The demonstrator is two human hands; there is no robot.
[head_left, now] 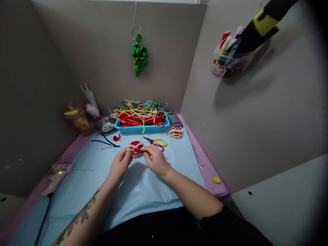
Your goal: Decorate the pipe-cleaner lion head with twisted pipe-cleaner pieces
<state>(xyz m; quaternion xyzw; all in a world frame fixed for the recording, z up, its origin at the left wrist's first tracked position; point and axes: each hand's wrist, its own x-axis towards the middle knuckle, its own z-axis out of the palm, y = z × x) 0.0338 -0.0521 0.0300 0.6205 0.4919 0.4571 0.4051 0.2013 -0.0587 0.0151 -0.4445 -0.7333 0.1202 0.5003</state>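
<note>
My left hand (121, 161) and my right hand (155, 159) are close together over the middle of the cloth, fingers closed in pinches. Between them runs a short red-orange pipe cleaner piece (137, 149), partly hidden by the fingertips. A bit of blue and white shows at the left fingertips, too small to name. Just behind the fingers is a round red-and-cream pipe cleaner ornament (135, 143) with a dark blue spot; whether the fingers touch it I cannot tell. Scissors (160, 142) with yellow and red handles lie beyond my right hand, blades pointing left.
A blue tray (142, 129) heaped with pipe cleaners stands at the back. Beside it are a metal bowl (105, 125) and a finished-looking cream ornament (176, 132). A pink glue gun (57, 176) with a cord lies left. Loose blue and black stems (110, 140) lie left of centre.
</note>
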